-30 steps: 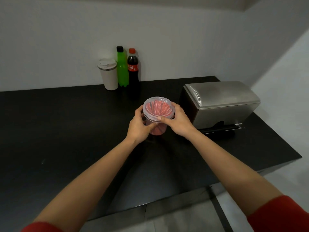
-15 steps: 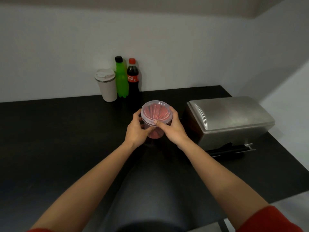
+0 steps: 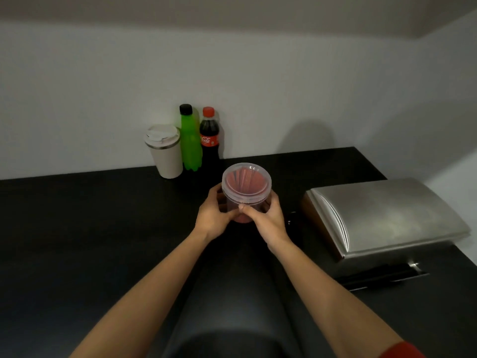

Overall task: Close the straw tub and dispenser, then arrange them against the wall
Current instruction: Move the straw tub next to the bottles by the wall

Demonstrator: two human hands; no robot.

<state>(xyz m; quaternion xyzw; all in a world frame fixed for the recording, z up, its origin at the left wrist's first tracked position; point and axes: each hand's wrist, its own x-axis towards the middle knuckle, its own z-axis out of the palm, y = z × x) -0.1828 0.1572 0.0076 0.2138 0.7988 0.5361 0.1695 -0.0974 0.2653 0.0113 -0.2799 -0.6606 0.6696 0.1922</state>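
The clear straw tub point(image 3: 246, 186) holds red straws and wears its clear lid. I grip it from both sides: my left hand point(image 3: 213, 215) on its left wall, my right hand point(image 3: 267, 219) on its right wall with the thumb across the front. The tub sits over the black counter point(image 3: 77, 228), a short way in front of the white wall point(image 3: 258, 86). The steel straw dispenser point(image 3: 382, 218) stands to the right with its curved lid down; dark straws show in its front tray point(image 3: 382, 277).
A white travel cup point(image 3: 165, 151), a green bottle point(image 3: 190, 140) and a cola bottle point(image 3: 209, 138) stand in a row against the wall, left of the tub. The counter ends at the side wall behind the dispenser.
Both hands have carried the lidded tub away from me toward the wall and the bottles. The dispenser has not moved.
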